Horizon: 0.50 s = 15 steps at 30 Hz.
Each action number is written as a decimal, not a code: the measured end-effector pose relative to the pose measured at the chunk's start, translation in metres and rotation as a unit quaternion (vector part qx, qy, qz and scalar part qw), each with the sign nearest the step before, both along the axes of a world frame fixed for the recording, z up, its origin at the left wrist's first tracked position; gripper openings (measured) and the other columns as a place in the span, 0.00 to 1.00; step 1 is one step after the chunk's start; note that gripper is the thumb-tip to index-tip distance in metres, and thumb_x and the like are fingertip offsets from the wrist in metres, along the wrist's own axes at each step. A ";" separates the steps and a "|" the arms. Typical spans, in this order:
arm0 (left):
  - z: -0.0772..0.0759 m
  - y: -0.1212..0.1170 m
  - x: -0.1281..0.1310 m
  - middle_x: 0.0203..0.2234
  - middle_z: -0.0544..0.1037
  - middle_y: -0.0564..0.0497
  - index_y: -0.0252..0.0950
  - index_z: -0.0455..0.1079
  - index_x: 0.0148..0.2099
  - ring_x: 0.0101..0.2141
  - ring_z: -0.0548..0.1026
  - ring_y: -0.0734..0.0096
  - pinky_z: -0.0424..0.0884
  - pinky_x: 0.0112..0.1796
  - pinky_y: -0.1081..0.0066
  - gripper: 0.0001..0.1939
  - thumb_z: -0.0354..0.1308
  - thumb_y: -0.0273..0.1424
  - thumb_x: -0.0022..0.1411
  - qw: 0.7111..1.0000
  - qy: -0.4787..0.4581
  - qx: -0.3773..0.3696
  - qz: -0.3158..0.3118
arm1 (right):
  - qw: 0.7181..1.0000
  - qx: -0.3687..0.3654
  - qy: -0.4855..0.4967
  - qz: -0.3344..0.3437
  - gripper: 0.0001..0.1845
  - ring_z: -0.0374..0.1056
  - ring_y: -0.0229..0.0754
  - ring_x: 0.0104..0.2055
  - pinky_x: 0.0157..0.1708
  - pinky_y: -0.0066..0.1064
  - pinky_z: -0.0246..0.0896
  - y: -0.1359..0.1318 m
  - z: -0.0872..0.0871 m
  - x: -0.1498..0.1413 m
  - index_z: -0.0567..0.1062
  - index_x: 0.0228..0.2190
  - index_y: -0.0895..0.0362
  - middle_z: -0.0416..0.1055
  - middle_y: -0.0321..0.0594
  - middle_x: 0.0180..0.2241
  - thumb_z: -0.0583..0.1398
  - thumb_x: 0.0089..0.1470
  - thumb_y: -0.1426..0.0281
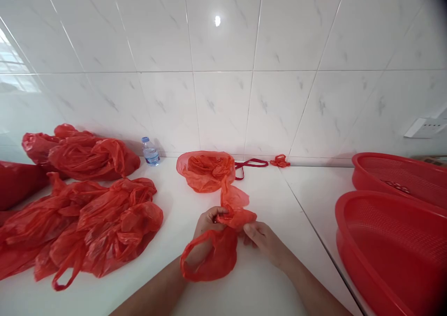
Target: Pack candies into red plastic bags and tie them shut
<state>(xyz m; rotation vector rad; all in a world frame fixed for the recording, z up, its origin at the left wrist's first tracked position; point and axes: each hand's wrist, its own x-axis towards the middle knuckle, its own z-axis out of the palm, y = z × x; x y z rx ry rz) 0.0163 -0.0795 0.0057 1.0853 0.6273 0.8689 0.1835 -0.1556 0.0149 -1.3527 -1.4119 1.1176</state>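
Head view: your left hand (208, 223) was nearly closed, pinching a red plastic bag (239, 218); your right hand (261, 237) gripped its other side, thumb over curled fingers. Bag sat right of the water bottle (151, 153), nearer you. Bundled bags (104, 232) lay left of bottle, red baskets (356, 232) well right.

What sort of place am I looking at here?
Perhaps a kitchen or small workroom, though I can't be sure: there's a marbled tile wall, a white worktop and red plastic baskets.
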 end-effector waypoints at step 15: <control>0.009 0.021 -0.012 0.29 0.76 0.53 0.36 0.68 0.34 0.28 0.74 0.73 0.69 0.28 0.74 0.05 0.58 0.30 0.52 0.991 -0.081 -0.074 0.077 | 0.937 -0.006 0.174 -0.302 0.07 0.67 0.41 0.26 0.23 0.30 0.61 0.020 -0.019 0.036 0.69 0.25 0.55 0.71 0.36 0.23 0.60 0.41 0.66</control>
